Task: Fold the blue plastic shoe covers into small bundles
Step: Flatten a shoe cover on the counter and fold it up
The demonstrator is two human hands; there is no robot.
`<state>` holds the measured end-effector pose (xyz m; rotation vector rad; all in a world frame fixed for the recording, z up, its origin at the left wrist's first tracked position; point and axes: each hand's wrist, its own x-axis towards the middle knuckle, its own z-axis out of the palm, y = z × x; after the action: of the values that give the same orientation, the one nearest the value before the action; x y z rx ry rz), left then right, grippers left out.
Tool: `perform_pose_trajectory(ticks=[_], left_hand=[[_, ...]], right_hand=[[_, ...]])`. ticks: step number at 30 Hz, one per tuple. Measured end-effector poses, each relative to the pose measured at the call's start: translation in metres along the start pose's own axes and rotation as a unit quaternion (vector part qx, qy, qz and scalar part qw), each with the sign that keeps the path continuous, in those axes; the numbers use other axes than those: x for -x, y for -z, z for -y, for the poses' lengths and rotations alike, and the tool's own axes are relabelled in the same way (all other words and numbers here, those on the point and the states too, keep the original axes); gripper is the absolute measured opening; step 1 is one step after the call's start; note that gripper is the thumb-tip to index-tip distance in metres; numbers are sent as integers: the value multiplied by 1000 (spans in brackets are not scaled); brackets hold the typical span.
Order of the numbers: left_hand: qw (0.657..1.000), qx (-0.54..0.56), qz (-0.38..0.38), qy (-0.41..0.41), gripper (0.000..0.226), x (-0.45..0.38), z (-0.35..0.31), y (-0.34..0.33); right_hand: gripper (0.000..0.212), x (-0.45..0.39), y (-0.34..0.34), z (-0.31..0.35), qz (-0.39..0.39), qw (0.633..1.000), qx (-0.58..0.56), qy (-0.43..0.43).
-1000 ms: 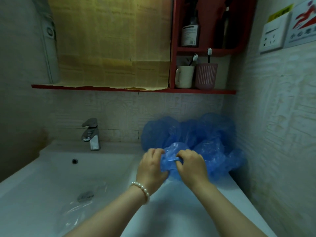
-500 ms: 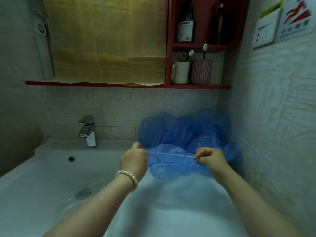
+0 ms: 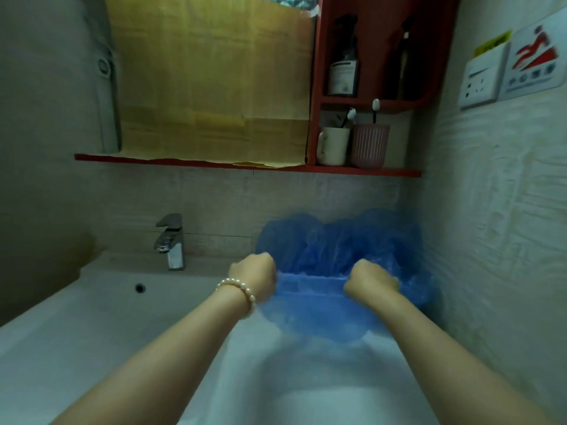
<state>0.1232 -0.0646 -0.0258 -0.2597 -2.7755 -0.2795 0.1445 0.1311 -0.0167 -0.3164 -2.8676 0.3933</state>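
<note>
Both hands busy here: left hand (image 3: 254, 279) and right hand (image 3: 369, 282) each fisted around one end of a single shoe cover (image 3: 313, 302), pulled taut between them just above the sink ledge (image 3: 306, 378). Long axis running straight left to right, so equally near both hands. Rest of the pile (image 3: 337, 240) heaped right behind, against the wall. Probably next: bringing one end across to the other to halve it.

Both your forearms reached in from the bottom of the frame toward centre. Your left hand (image 3: 254, 277) and right hand (image 3: 369, 279) were fisted, knuckles away, set apart at mid-frame.
</note>
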Motion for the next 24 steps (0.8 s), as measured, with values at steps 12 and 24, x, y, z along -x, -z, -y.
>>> perform_pose_trajectory(ticks=[12, 24], left_hand=[[993, -40, -109, -34, 42, 68, 45, -64], [994, -15, 41, -95, 25, 97, 35, -99]], right_hand=[[19, 27, -103, -46, -304, 932, -72, 186], [55, 48, -137, -50, -201, 930, -93, 293]])
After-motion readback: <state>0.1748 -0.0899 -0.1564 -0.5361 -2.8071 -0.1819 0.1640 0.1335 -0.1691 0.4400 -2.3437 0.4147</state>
